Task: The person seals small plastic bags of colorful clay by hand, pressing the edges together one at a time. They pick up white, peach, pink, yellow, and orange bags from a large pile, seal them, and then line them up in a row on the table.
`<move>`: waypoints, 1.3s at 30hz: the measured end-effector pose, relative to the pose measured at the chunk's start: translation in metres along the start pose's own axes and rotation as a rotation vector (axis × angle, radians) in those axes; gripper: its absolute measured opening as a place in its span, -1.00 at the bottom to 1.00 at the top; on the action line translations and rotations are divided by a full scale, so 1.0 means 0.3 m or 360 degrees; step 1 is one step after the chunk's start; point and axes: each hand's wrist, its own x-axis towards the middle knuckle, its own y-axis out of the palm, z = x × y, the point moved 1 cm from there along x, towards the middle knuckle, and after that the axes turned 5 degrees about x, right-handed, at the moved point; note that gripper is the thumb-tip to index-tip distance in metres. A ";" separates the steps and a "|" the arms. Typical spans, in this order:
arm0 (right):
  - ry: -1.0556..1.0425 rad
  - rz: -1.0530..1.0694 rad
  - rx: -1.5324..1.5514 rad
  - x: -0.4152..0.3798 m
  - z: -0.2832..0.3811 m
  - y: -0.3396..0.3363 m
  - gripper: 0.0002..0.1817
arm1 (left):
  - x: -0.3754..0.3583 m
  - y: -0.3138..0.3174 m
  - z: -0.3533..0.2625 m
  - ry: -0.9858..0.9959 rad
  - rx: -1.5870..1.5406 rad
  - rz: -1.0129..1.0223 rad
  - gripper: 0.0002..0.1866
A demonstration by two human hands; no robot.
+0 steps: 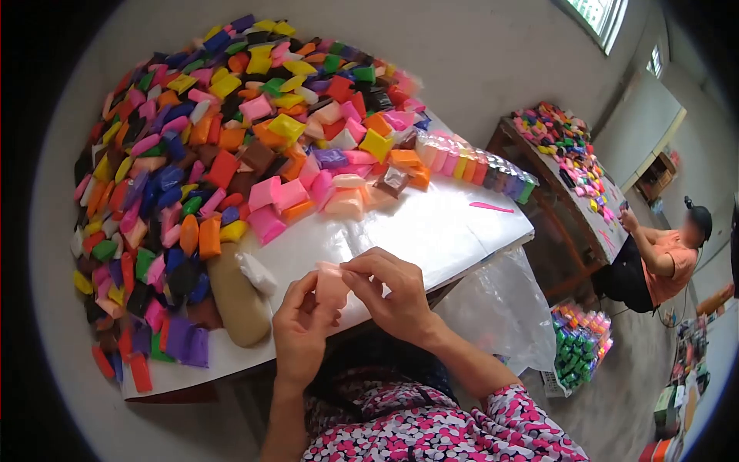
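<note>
Both hands meet over the near edge of a white table [431, 231]. My left hand [299, 331] holds a pale pink clay packet [331, 283] from below. My right hand [389, 289] pinches the packet's top edge with thumb and fingers. Just beyond my hands lie a few more pink and peach packets [342, 196]. A big heap of small wrapped clay blocks in many colours [200, 146] covers the far and left part of the table.
A row of filled clear tubs [477, 165] and a pink stick [491, 207] lie on the table's right side. A tan lump [235, 296] sits at left. Another person [662, 258] sits at a second table [570, 154]. Bagged goods [581, 339] lie on the floor.
</note>
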 end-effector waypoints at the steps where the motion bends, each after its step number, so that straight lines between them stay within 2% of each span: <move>1: -0.0021 -0.0008 0.0001 0.003 0.002 -0.004 -0.91 | -0.002 -0.019 -0.008 -0.0037 -0.0026 0.0067 -0.71; 3: -0.0062 -0.0020 0.0004 0.011 0.003 -0.013 -0.92 | -0.003 -0.041 0.001 -0.0042 -0.0029 0.0168 -0.71; 6: -0.0123 -0.0069 -0.0055 0.013 -0.001 -0.028 -0.94 | -0.016 -0.047 -0.009 -0.0218 -0.0065 0.0244 -0.72; 9: 0.0099 -0.0126 -0.0059 0.013 0.003 -0.043 -0.93 | -0.034 -0.021 -0.036 -0.0053 0.0324 0.0222 -0.75; 12: 0.0156 -0.0160 -0.0079 0.014 0.000 -0.035 -0.91 | -0.035 -0.018 -0.028 0.0483 0.1054 0.0158 -0.80; 15: 0.0228 -0.0152 -0.0041 0.014 -0.016 -0.030 -0.88 | -0.024 -0.018 -0.040 0.0741 0.1241 0.0104 -0.85; 18: 0.0434 -0.0118 0.0067 0.012 -0.033 -0.020 -0.87 | -0.020 -0.019 -0.038 0.0775 0.1247 0.0139 -0.86; 20: 0.0393 -0.0155 0.0185 0.005 -0.059 -0.002 -0.88 | -0.016 -0.013 -0.043 0.0779 0.1261 0.0170 -0.90; 24: 0.0570 -0.0149 0.0276 0.000 -0.081 0.006 -0.85 | -0.011 -0.023 -0.013 0.0846 0.1212 0.0104 -0.94; 30: 0.0642 -0.0050 0.0202 0.020 -0.102 -0.020 -0.80 | -0.001 -0.034 0.002 0.0996 0.1411 0.0040 -0.93; 35: 0.0857 0.0028 0.0180 0.020 -0.108 -0.042 -0.79 | 0.006 -0.025 0.000 0.0970 0.1469 0.0022 -0.92; 39: 0.0804 -0.0062 0.0310 0.013 -0.124 -0.061 -0.81 | 0.008 -0.025 0.007 0.0961 0.1445 -0.0016 -0.93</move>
